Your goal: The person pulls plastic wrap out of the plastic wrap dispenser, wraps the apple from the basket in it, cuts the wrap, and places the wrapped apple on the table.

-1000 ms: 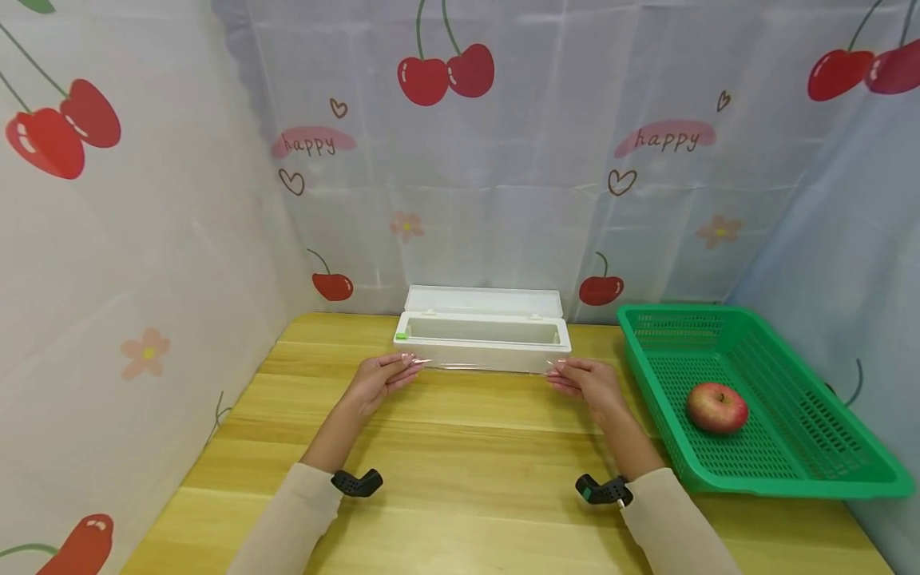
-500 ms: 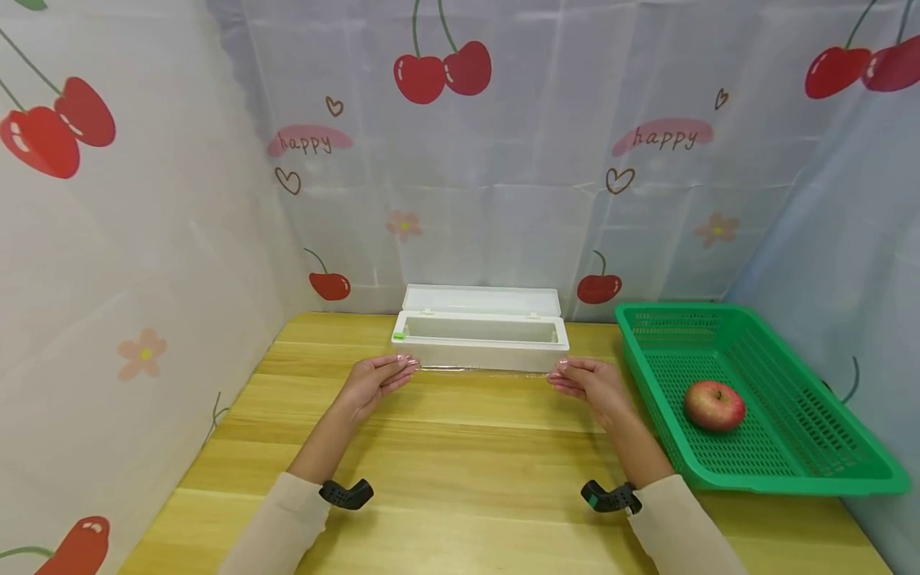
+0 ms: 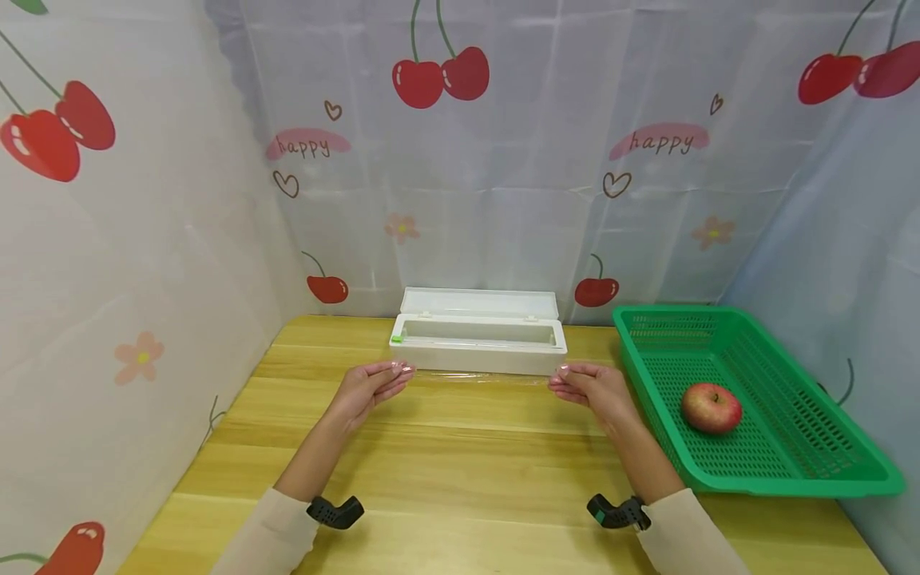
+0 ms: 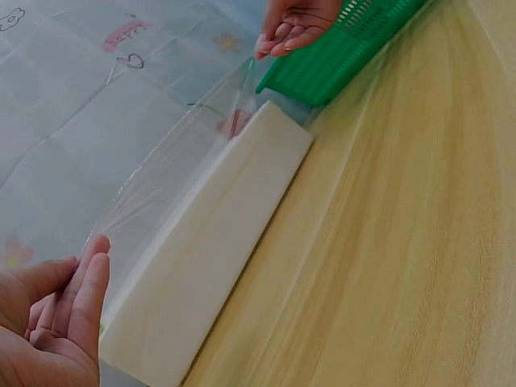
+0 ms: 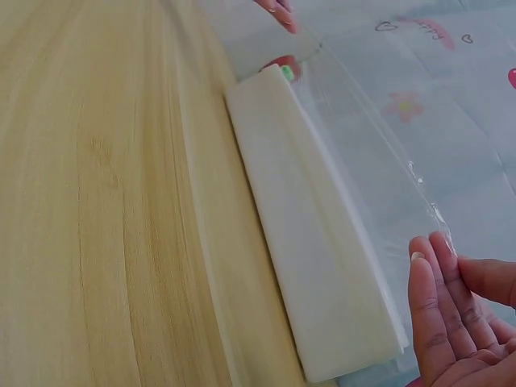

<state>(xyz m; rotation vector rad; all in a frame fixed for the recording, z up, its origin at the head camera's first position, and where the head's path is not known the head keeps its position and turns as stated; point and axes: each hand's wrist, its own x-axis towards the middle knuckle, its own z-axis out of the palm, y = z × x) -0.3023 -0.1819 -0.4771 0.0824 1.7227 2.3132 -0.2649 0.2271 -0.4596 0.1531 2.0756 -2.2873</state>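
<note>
The dispenser box (image 3: 477,343) sits at the back middle of the surface (image 3: 460,463) with its lid up, a sheet of cling film (image 3: 480,375) stretched just in front of it between the left hand (image 3: 366,387) and right hand (image 3: 592,389), and the basket (image 3: 791,471) off to the right with an apple (image 3: 711,407) in it.

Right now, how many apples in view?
1. The apple lies in the green basket at the right of the table, away from both hands. Neither wrist view shows another; the white box's inside is only partly visible.
</note>
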